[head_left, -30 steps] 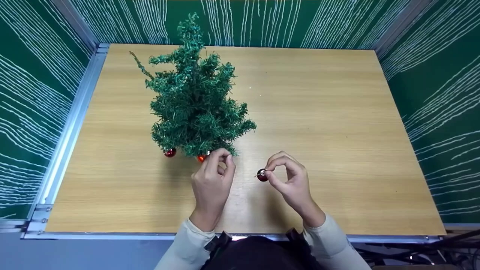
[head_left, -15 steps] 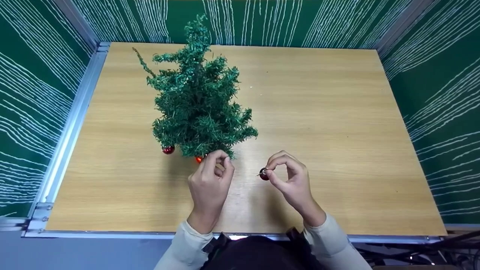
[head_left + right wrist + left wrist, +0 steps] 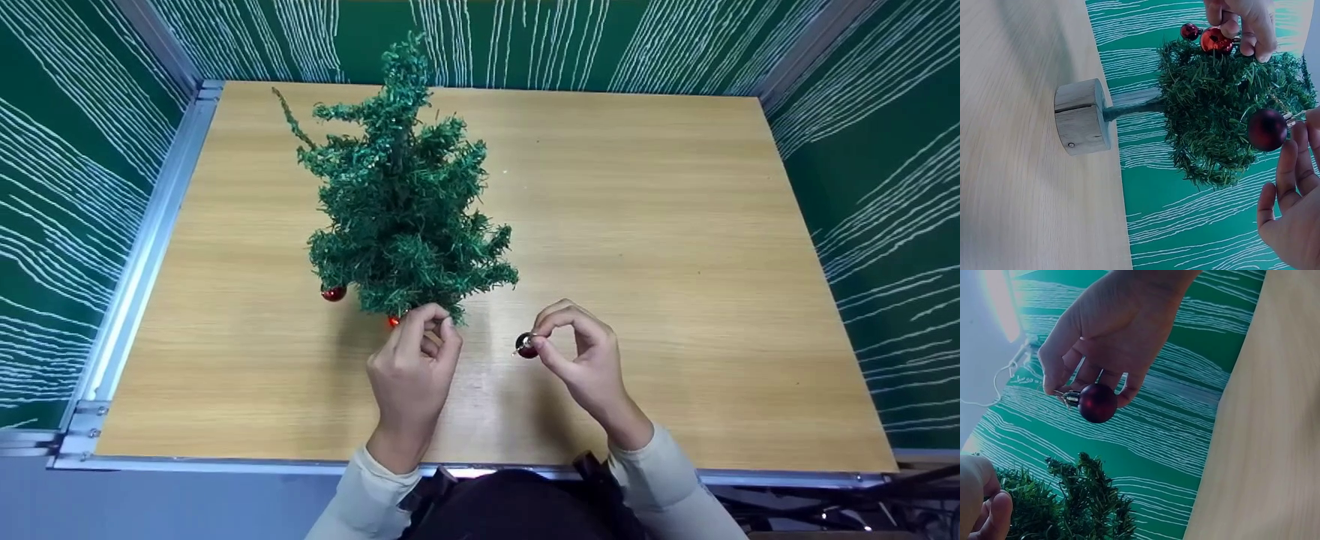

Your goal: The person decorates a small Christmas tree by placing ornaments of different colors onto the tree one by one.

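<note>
A small artificial Christmas tree [image 3: 405, 202] stands on the table, left of centre. Its round wooden base [image 3: 1081, 117] shows in the right wrist view. My left hand [image 3: 409, 367] pinches the tip of a low front branch between thumb and forefinger. Right beside those fingers hangs a shiny orange-red bauble [image 3: 1216, 41], partly covered by the hand in the head view. A red bauble [image 3: 334, 292] hangs farther left. My right hand [image 3: 585, 360] pinches a dark red matte bauble [image 3: 1098, 403] by the loop at its silver cap, off to the tree's right.
The wooden tabletop [image 3: 660, 262] is bordered by green panels [image 3: 555, 45] with white streaks at the back and sides. A metal frame edge [image 3: 150, 247] runs along the left. One bare branch [image 3: 292, 116] sticks out at the tree's upper left.
The treetop has shifted right and the held front branch has come slightly toward me, along with my left hand. The dark red bauble has swung a little in my right hand.
</note>
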The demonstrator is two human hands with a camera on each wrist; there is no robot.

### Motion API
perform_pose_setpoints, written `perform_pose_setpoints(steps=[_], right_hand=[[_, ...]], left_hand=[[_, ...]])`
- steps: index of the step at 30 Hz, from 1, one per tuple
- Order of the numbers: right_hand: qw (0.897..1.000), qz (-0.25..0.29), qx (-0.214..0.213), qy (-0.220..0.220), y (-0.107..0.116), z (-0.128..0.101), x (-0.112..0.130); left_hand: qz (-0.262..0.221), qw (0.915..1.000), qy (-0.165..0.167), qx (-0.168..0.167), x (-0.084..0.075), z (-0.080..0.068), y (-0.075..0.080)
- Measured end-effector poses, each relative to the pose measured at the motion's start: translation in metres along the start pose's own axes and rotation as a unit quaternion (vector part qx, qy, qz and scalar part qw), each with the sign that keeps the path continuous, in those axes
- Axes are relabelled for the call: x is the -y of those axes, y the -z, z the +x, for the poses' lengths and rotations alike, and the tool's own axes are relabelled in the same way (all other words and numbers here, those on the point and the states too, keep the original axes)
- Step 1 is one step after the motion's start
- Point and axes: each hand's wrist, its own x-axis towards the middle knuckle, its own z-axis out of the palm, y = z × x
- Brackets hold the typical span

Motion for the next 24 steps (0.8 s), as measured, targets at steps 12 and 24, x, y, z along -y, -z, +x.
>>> perform_pose_setpoints(steps=[12,24], right_hand=[[1.0,-0.012,0.003,-0.003,0.0,0.006,0.004],[1.0,0.001,0.014,0.012,-0.002,0.016,0.005]], left_hand=[[0.0,0.9997,-0.018,0.019,0.0,-0.001,0.003],[0.003,0.9989,-0.034,0.033,-0.003,0.0,0.0]])
